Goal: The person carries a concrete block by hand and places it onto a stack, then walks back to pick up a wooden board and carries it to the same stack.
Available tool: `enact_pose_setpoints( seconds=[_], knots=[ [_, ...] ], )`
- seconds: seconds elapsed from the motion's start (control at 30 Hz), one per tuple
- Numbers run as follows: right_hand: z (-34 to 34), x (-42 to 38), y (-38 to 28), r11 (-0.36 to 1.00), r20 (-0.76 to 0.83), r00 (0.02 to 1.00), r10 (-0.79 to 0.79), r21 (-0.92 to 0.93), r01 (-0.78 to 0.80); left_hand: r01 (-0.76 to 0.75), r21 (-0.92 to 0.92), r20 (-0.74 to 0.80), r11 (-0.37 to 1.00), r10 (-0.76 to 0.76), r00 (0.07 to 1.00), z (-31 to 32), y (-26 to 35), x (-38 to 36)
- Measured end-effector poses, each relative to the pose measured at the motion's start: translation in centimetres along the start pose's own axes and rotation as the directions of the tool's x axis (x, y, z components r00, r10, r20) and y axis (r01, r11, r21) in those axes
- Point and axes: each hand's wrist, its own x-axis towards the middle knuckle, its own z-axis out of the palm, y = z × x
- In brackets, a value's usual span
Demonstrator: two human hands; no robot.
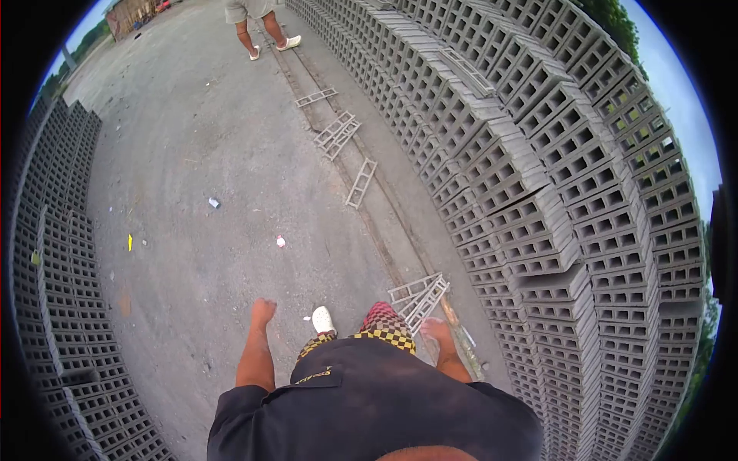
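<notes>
My left hand (264,310) hangs over the grey ground on the left of my body, its fingers curled and nothing visible in them. On the other side, my right hand (437,330) is low beside my hip, its fingers smeared by motion. Close in front of it lies a group of grey ladder-shaped frames (425,305), which overlaps the hand's edge in this view. Further ahead are a single frame (361,184), a small pile of frames (337,135) and another frame (317,97).
Tall stacks of hollow concrete blocks (530,165) line the right; another block wall (65,230) stands left. A narrow track (388,207) runs along the right stacks. Ahead, a person (250,23) in light shoes stands by the track. A can (214,203) and litter lie on the ground.
</notes>
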Motion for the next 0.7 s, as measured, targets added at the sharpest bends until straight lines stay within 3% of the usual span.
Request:
enact_pose_setpoints(
  seconds=[0.07, 0.1, 0.17, 0.2, 0.27, 0.3, 0.4, 0.43, 0.47, 0.5, 0.53, 0.57, 0.6, 0.63, 0.7],
  knots=[
    [-3.1, 2.7, 1.7, 0.861, 0.153, 0.986, 0.062, 0.492, -0.130, -0.116, 0.058, 0.027, 0.992, 0.115, 0.993, -3.7, 6.7, 5.3],
    [-3.0, 3.6, 1.0, 0.850, 0.147, 0.987, 0.064, 0.511, -0.131, -0.128, 0.076, 0.037, 0.989, 0.125, 0.991, -4.3, 8.8, 8.6],
    [-3.5, 4.3, -1.2, 0.841, 0.015, 0.901, 0.434, 0.353, -0.411, -0.226, 0.067, -0.014, 0.972, 0.228, 0.974, -4.0, 12.0, 14.6],
    [-3.4, 4.9, -2.6, 0.832, 0.016, 0.898, 0.441, 0.368, -0.415, -0.232, 0.079, -0.002, 0.969, 0.233, 0.972, -3.8, 14.5, 16.2],
    [-2.3, 8.2, -6.8, 0.881, -0.091, 0.893, 0.440, 0.238, -0.410, -0.055, 0.022, -0.043, 0.998, 0.056, 0.997, -4.0, 20.3, 19.0],
    [-2.0, 9.5, -11.2, 0.901, -0.152, 0.892, 0.426, 0.156, -0.404, -0.059, 0.017, -0.045, 0.998, 0.059, 0.997, -2.7, 22.1, 20.6],
    [0.1, 13.6, -20.5, 0.907, -0.296, 0.877, 0.379, -0.070, -0.416, -0.268, 0.182, 0.243, 0.946, 0.221, 0.945, 2.5, 22.2, 24.4],
    [-0.6, 16.9, -22.0, 0.935, -0.257, 0.922, 0.291, -0.128, -0.331, -0.316, 0.175, 0.324, 0.933, 0.249, 0.913, 3.7, 23.8, 25.5],
    [-3.0, 21.9, -21.8, 0.952, -0.221, 0.954, 0.205, -0.180, -0.246, -0.751, 0.499, 0.504, 0.433, 0.560, 0.658, 3.2, 26.7, 25.2],
    [-6.1, 27.0, -21.3, 0.585, 0.147, 0.948, -0.283, -0.757, 0.292, -0.774, 0.478, 0.584, 0.415, 0.508, 0.633, 3.4, 28.8, 25.8],
    [-5.6, 28.2, -26.2, 0.964, -0.089, 0.988, -0.126, -0.247, 0.100, -0.800, 0.447, 0.663, 0.401, 0.452, 0.597, 4.2, 30.9, 26.6],
    [-3.1, 25.4, -35.3, 0.946, -0.166, 0.974, -0.154, -0.308, 0.097, -0.815, 0.427, 0.682, 0.390, 0.453, 0.574, 4.6, 33.1, 26.8],
    [-4.3, 29.0, -36.6, 0.946, -0.137, 0.958, -0.252, -0.241, 0.215, -0.607, 0.409, 0.545, 0.682, 0.351, 0.762, 4.6, 35.8, 27.5],
    [-3.8, 29.5, -41.3, 0.932, -0.162, 0.940, -0.301, -0.257, 0.254, -0.324, 0.325, 0.413, 0.889, 0.174, 0.894, 5.0, 38.6, 29.0],
    [-3.1, 30.6, -48.1, 0.917, -0.208, 0.899, -0.386, -0.196, 0.348, -0.367, 0.254, 0.406, 0.895, 0.245, 0.880, 7.8, 40.8, 35.5]
  ],
)
